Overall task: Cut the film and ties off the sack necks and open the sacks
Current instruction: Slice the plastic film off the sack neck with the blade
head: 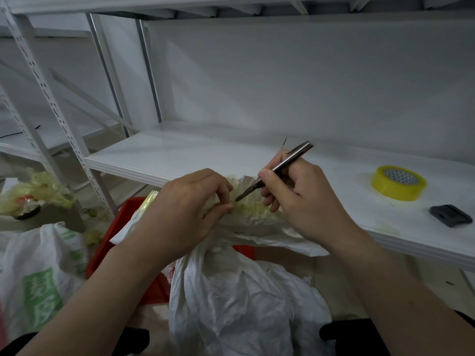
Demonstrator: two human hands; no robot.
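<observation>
A crumpled white sack (pixel 244 299) stands in front of me, its neck bunched up and wrapped in yellowish film (pixel 253 208). My left hand (pixel 185 211) pinches the film at the neck between thumb and fingertips. My right hand (pixel 300 199) grips a slim metal utility knife (pixel 279 169) like a pen. Its blade tip points down-left and touches the film just right of my left fingertips.
A white metal shelf (pixel 205 152) runs behind the sack, carrying a roll of yellow tape (pixel 398 183) and a small black object (pixel 451 215) at the right. A red crate (pixel 120 227) sits behind the sack. Another white sack with green print (pixel 41 278) and film scraps (pixel 38 191) lie left.
</observation>
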